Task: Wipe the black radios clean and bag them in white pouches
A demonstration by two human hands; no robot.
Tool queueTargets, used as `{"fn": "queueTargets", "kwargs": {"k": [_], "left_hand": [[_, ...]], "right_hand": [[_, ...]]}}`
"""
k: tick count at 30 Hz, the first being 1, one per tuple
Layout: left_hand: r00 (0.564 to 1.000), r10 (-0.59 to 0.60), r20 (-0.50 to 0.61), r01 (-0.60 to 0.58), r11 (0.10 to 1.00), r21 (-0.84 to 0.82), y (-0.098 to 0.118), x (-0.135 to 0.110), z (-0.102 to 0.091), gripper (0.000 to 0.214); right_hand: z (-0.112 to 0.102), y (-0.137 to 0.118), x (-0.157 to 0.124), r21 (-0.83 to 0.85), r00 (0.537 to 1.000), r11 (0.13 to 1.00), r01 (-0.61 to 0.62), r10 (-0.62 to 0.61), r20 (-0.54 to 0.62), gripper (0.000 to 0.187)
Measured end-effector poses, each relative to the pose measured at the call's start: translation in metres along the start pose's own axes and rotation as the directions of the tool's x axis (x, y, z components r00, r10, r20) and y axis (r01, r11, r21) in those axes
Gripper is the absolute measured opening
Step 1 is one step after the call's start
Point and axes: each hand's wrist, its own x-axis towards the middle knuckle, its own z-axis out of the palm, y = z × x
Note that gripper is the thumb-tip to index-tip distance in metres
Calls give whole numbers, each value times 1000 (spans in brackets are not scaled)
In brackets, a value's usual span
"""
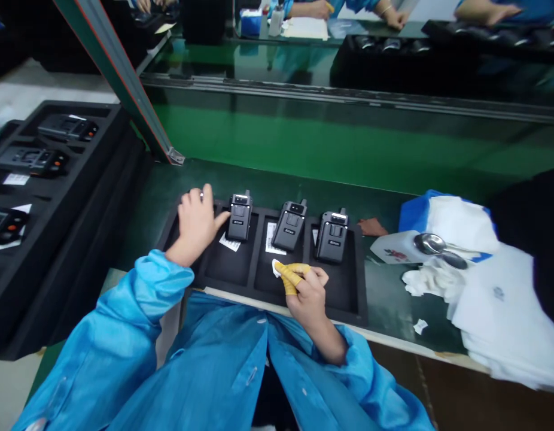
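Observation:
Several black handheld radios rest in a black foam tray (pixel 227 266) in front of me. My left hand (pixel 196 224) is over the tray's left end, its thumb stretched out to the edge of the left radio (pixel 239 218). Whatever lies under its curled fingers is mostly hidden. Yellow covers wrap fingers of my right hand (pixel 306 293), which pinches a small white wipe (pixel 276 268) over the tray, just below the middle radio (pixel 289 226). To its right lies another radio (pixel 332 236). White labels (pixel 271 238) show beside the radios.
On the left, stacked black foam trays (pixel 102 155) hold more devices. At right are a blue-and-white packet (pixel 451 218), metal spoons (pixel 432 242), crumpled tissue (pixel 432 278) and white bags (pixel 501 311). Beyond the green partition (pixel 281 131), other people's hands (pixel 396 18) show at another bench.

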Motion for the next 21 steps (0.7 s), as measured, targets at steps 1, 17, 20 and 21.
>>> {"fn": "queueTargets", "kwargs": {"k": [1,17,20,21], "left_hand": [[999,44,29,-43,999,-20,11,-3,1,77],[982,183,43,-75,594,-801,14,-37,12,82],[974,218,-60,-168,522,-836,15,-63,7,66],[971,229,-72,-183,513,-839,16,-70,6,63]], "right_hand": [[0,0,0,6,1000,1000,-2,2,-1,26],[-10,-7,30,169,991,978,-125,132,-37,21],[-19,-22,55,209,989,969,-132,142,-37,21],[-21,-27,62,214,991,969,-124,133,-29,21]]}}
